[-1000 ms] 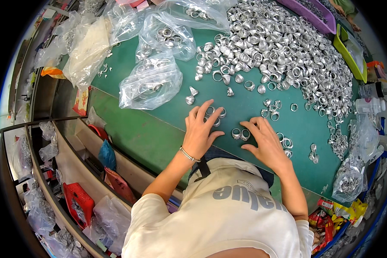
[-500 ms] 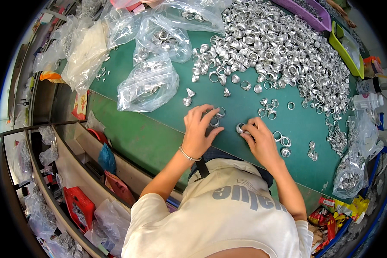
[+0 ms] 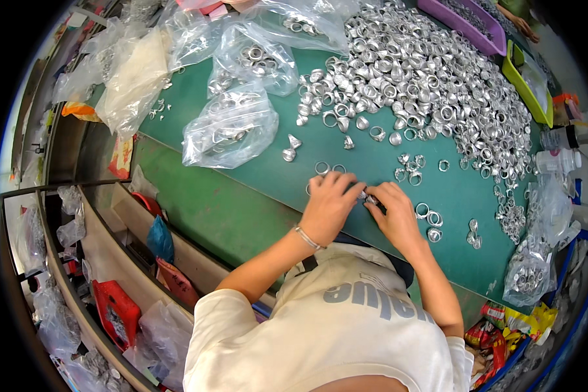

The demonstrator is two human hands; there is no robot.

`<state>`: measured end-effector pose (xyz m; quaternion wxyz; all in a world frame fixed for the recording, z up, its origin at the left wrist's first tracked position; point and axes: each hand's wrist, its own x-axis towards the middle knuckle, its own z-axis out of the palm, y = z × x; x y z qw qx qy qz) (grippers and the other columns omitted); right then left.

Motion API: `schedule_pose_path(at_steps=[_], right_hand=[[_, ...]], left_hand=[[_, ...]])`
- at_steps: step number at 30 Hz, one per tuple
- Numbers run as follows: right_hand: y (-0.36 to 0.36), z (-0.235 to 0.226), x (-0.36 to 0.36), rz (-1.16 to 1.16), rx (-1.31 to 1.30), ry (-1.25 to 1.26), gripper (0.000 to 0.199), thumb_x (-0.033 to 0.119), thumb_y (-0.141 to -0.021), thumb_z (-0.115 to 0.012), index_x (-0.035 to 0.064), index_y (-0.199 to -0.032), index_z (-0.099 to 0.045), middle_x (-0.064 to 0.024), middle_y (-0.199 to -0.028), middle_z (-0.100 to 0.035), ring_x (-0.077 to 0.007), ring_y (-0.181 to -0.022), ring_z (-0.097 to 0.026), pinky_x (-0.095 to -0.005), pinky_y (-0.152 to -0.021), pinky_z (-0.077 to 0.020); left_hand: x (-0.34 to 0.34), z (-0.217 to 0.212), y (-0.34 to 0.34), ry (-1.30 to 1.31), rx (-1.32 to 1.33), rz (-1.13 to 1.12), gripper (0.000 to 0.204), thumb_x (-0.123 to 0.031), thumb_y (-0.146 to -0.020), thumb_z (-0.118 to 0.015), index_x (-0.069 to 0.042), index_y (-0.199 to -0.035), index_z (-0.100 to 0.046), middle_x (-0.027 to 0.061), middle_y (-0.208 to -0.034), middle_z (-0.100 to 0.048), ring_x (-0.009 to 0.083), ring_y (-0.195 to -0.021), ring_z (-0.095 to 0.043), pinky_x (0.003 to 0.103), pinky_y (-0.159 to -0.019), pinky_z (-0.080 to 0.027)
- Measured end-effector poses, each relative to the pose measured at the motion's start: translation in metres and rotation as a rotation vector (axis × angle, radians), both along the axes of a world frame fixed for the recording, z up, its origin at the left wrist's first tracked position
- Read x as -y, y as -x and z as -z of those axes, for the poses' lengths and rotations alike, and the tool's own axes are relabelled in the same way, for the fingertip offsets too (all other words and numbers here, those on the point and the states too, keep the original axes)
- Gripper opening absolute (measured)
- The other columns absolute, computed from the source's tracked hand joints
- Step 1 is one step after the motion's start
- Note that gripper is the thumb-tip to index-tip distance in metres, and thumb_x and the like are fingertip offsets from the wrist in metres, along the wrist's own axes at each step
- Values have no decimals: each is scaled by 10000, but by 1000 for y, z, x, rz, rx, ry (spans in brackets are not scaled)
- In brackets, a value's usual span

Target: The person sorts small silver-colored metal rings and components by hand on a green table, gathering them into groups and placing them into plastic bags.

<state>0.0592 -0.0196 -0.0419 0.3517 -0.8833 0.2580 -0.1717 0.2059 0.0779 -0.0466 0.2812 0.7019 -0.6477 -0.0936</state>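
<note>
My left hand (image 3: 330, 208) and my right hand (image 3: 397, 214) meet over the near part of the green table. A silver ring (image 3: 370, 198) is pinched in my right fingertips. My left thumb and fingers close on its left side; the fingers partly cover it. Just beyond my left hand lie a few loose rings (image 3: 321, 168), some partly hidden by the fingers. To the right of my right hand is a small group of rings (image 3: 434, 219). A larger cluster of rings (image 3: 409, 168) sits farther off, and two pieces (image 3: 291, 148) lie to the left.
A big heap of silver rings (image 3: 431, 85) covers the far right of the table (image 3: 255, 189). Clear bags of rings (image 3: 232, 124) lie at left. A purple basket (image 3: 464, 25) and green basket (image 3: 528, 85) stand behind. Red baskets (image 3: 116, 312) sit low at left. Another person's hand (image 3: 521, 25) shows far right.
My left hand has moved right, away from the loose rings, to the ring in my right hand. My right hand has stayed nearly in place.
</note>
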Motion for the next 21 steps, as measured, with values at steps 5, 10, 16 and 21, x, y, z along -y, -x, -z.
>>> schedule_pose_path(at_steps=[5,10,16,21], right_hand=[[3,-11,4,163,73,-548,240,-32,-765,-678,-1,-1001,-642,-33,-757,-578,-110,-616,-462,-249,-583,-407],[-14,-8,9,243,255,-597,230,-40,-774,-676,-15,-1002,-648,-23,-786,-601,-65,-665,-479,-232,-600,-419],[-28,3,21,86,29,-123,277,-78,-720,-658,-4,-981,-598,-141,-827,-567,-309,-752,-563,-363,-656,-466],[-21,-2,16,65,30,-183,308,-73,-727,-650,1,-1014,-569,-146,-915,-551,-332,-797,-558,-403,-693,-461]], left_hand=[[5,3,-3,82,-157,32,329,-71,-709,-721,-108,-1019,-616,17,-1017,-598,197,-934,-544,357,-814,-330],[-7,-13,-42,141,-55,-255,294,-40,-689,-721,-92,-959,-616,35,-1015,-610,225,-948,-555,360,-798,-346],[-17,-11,-73,-75,110,-403,277,-28,-684,-710,-88,-940,-620,51,-909,-549,246,-914,-519,373,-775,-352],[-8,-2,-80,53,-44,-410,356,8,-672,-742,-46,-992,-593,118,-998,-497,306,-916,-500,391,-810,-415]])
